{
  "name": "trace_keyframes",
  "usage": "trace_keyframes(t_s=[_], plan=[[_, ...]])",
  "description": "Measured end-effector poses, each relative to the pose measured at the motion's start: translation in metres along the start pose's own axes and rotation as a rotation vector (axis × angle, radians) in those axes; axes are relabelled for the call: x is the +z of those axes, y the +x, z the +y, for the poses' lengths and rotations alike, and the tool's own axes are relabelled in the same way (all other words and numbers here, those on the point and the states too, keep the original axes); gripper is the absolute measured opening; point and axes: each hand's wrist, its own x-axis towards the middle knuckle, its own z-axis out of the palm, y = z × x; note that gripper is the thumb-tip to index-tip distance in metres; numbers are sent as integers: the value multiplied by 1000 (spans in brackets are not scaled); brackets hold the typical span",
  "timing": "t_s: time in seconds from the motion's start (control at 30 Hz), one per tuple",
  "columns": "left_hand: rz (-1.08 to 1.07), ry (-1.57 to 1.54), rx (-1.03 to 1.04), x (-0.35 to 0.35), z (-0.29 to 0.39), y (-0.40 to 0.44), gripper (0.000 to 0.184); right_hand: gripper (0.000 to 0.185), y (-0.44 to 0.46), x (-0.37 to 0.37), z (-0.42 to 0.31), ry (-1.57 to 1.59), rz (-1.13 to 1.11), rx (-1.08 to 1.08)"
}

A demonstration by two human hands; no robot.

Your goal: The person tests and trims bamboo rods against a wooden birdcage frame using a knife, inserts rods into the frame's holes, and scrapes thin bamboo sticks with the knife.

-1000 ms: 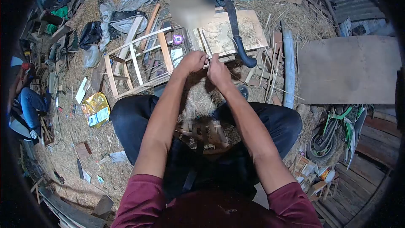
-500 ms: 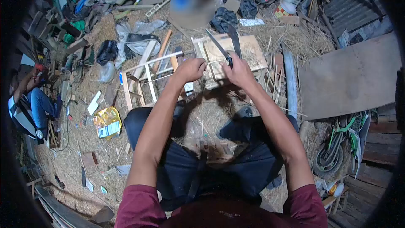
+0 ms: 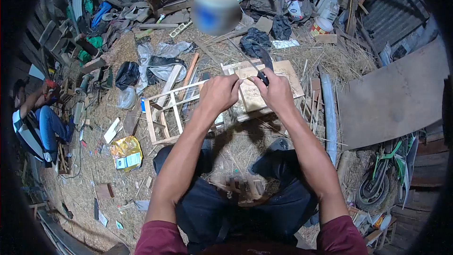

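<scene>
My right hand (image 3: pixel 276 90) is closed around the black handle of a knife (image 3: pixel 261 74), its long narrow blade pointing up and to the left. A thin pale stick (image 3: pixel 244 78) runs between my two hands, close to the knife handle. My left hand (image 3: pixel 219 93) is closed, pinching the stick's left end between thumb and fingers. Both hands are above a low wooden board (image 3: pixel 287 73) on the ground. To the left of my left hand lies a light wooden frame (image 3: pixel 173 106) of slim bars.
A white bucket (image 3: pixel 218 12) stands beyond the board. Black plastic bags (image 3: pixel 255 42) and scrap lie around. At right are a grey pole (image 3: pixel 329 108), a large sheet (image 3: pixel 396 94) and a green-framed wheeled vehicle (image 3: pixel 380 174). Another person (image 3: pixel 45 118) sits at far left.
The view has tilted, so the surroundings sit lower. My hands have come closer together along the stick, and the knife handle has shifted slightly right in view.
</scene>
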Motion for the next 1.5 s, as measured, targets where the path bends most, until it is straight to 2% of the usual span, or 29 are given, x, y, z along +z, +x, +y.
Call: trace_keyframes(t_s=[0.13, 0.23, 0.27, 0.37, 0.5, 0.6, 0.63, 0.73, 0.83, 0.9, 1.0, 1.03, 1.07, 1.2, 1.3, 1.37, 1.47, 1.5], plan=[[54, -1, -50, 4, 1, -1, 24, 33, 2, -1, -7, -72, 5, 28], [-17, -31, -155, 10, 10, 1, 25, 29, 5, 3, -17, -146, 26, 33], [8, -24, -124, 11, 11, 1, 26, 28, 6, 5, -19, -174, 34, 33], [38, -34, -79, 8, 13, 2, 25, 21, 15, -5, -7, -28, 65, -78], [-39, -219, -24, -3, -20, 14, 26, 36, 14, -30, -1, 121, 66, 140], [-94, -463, -44, -7, -25, 14, 26, 39, 15, -24, 13, 163, 86, 168], [-96, -498, -40, -8, -24, 14, 27, 36, 14, -25, 5, 157, 206, -4], [-145, -560, -67, -7, -18, 16, 24, 32, 17, -12, -1, 466, -12, 228], [-99, -591, 29, 3, -9, 14, 23, 26, 16, 5, -7, 687, 25, 57], [-139, -646, -20, 7, -4, 11, 23, 24, 20, 13, -2, 768, 15, -43], [-216, -624, -46, 9, -11, 9, 23, 25, 23, -5, 7, 570, 105, 57], [-247, -620, -69, 7, -14, 9, 24, 24, 25, -17, 10, 609, 117, 183], [-275, -616, -90, 5, -16, 8, 24, 25, 30, -22, 21, 607, 255, 165], [-265, -433, -15, -2, -29, 6, 23, 22, 37, -55, 61, 614, 487, 387], [-223, -382, -11, -7, -25, 2, 22, 24, 32, -57, 74, 632, 486, 426], [-183, -386, -1, -6, -28, 1, 22, 26, 27, -57, 69, 529, 425, 402], [-129, -576, -8, 10, -44, 2, 23, 33, 20, -49, 55, 435, 447, 245], [-172, -686, -86, 8, -41, 2, 23, 34, 20, -45, 52, 452, 482, 205]])
